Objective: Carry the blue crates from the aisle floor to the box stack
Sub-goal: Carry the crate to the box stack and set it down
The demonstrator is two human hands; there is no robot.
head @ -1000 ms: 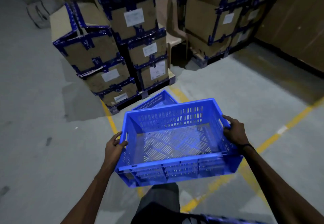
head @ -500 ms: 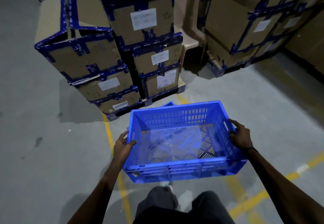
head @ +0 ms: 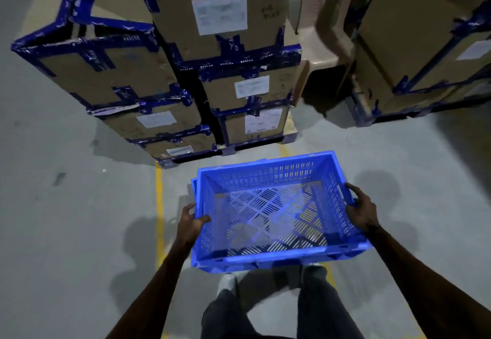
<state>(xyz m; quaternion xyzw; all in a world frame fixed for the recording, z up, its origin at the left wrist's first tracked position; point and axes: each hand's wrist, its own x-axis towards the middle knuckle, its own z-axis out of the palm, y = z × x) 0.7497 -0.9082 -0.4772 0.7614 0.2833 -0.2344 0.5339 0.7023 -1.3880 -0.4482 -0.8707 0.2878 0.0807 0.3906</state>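
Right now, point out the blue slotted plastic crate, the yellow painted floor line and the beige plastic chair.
blue slotted plastic crate (head: 268,257): head view, near rim.
yellow painted floor line (head: 159,200): head view, stretch left of the crate.
beige plastic chair (head: 325,51): head view, seat edge.

The blue crate (head: 268,213) is empty, open-topped plastic with slotted walls and a perforated base, held roughly level above the floor. A second blue rim (head: 194,187) peeks out just beyond its left edge. The box stack (head: 212,73), brown cartons bound in blue tape, stands close ahead.
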